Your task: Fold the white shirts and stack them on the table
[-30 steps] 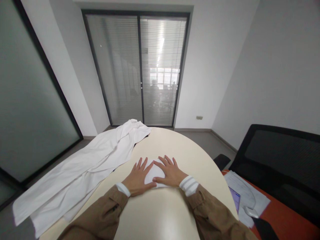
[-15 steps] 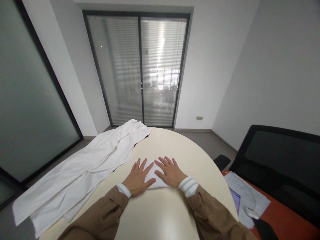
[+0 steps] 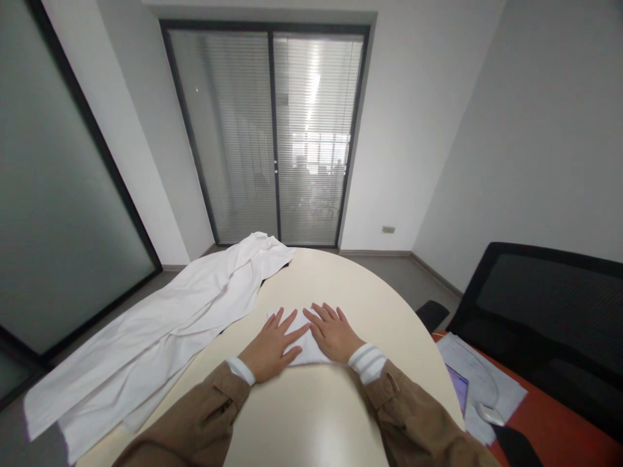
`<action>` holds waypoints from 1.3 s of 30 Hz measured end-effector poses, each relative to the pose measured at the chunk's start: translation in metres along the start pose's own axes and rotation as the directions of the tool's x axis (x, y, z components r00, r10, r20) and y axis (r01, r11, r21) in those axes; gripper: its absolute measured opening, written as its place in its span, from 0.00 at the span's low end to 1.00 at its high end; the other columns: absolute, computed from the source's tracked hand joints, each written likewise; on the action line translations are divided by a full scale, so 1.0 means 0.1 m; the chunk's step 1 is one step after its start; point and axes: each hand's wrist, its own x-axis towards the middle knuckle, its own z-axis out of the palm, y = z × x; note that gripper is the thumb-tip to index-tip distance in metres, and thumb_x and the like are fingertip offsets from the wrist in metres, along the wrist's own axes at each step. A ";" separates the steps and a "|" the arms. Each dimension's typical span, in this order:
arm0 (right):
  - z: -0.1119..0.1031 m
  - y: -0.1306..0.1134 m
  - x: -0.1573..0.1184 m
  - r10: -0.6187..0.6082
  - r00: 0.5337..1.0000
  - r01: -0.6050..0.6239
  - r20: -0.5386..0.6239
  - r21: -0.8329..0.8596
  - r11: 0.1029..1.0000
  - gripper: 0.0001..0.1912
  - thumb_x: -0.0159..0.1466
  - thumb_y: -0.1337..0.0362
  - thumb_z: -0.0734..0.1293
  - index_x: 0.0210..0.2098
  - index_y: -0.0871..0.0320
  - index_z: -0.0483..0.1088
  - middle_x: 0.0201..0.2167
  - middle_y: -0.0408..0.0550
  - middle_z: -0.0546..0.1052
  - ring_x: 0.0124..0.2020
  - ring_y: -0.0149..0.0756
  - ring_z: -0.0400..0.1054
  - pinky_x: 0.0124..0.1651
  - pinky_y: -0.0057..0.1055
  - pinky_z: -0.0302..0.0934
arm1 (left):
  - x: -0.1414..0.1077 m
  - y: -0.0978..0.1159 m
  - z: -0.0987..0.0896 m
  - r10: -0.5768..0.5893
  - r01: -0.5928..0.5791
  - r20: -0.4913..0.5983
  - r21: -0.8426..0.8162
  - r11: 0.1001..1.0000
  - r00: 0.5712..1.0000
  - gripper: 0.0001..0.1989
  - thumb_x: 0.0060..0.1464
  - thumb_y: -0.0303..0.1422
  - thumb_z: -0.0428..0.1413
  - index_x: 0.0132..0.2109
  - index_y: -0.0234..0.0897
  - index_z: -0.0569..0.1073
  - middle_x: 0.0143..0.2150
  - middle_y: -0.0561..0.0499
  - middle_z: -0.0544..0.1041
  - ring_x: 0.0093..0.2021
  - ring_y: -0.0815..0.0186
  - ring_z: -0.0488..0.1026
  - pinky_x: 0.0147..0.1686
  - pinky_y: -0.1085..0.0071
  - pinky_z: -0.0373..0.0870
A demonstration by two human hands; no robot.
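The left hand (image 3: 265,353) is now shifted closer to the right hand (image 3: 337,337); with nothing grasped by the spread fingers, the white cloth (image 3: 308,352) beneath them is apparently being smoothed flat.

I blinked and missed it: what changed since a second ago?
On the right hand, the thumb drew in toward its fingers. On the left hand, the index finger swung right. Nothing was let go: both hands stay on the small white cloth. The big white cloth lies unmoved.

White walls (image 3: 413,130), grey floor (image 3: 431,275) — slatted blinds (image 3: 311,207) across dark-framed glass (image 3: 224,136) — black mesh chair (image 3: 545,311).
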 end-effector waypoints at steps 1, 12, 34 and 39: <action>0.00 0.00 0.00 0.003 1.000 -0.003 0.000 -0.004 1.000 0.28 0.72 0.51 0.47 0.69 0.45 0.51 0.71 0.46 0.51 0.71 0.51 0.41 0.69 0.57 0.34 | -0.01 0.00 -0.01 0.010 -0.010 0.000 -0.007 1.000 1.000 0.27 0.67 0.44 0.44 0.70 0.58 0.50 0.74 0.50 0.44 0.72 0.44 0.39 0.65 0.41 0.47; -0.06 -0.03 -0.01 -0.188 0.977 0.187 -0.101 -0.018 0.982 0.25 0.69 0.58 0.54 0.64 0.54 0.61 0.67 0.52 0.62 0.69 0.49 0.49 0.68 0.57 0.38 | -0.02 0.00 -0.02 -0.033 0.035 0.045 -0.040 0.999 0.998 0.49 0.51 0.61 0.53 0.72 0.45 0.46 0.75 0.44 0.41 0.73 0.44 0.34 0.67 0.43 0.41; -0.01 0.27 0.19 0.055 0.969 -0.057 -0.242 -0.002 0.998 0.21 0.71 0.51 0.54 0.57 0.48 0.69 0.62 0.51 0.66 0.65 0.47 0.54 0.65 0.62 0.39 | 0.00 -0.12 0.22 -0.182 0.183 -0.092 -0.002 0.983 0.979 0.35 0.67 0.49 0.37 0.72 0.31 0.45 0.74 0.40 0.42 0.73 0.54 0.39 0.68 0.52 0.46; -0.03 0.48 0.34 0.146 0.943 -0.151 -0.298 0.007 0.989 0.21 0.72 0.51 0.54 0.56 0.49 0.69 0.62 0.52 0.67 0.64 0.46 0.55 0.64 0.64 0.39 | -0.01 -0.11 0.19 -0.193 0.192 -0.052 -0.020 0.981 0.980 0.35 0.67 0.50 0.36 0.72 0.32 0.44 0.74 0.41 0.42 0.73 0.56 0.39 0.68 0.53 0.45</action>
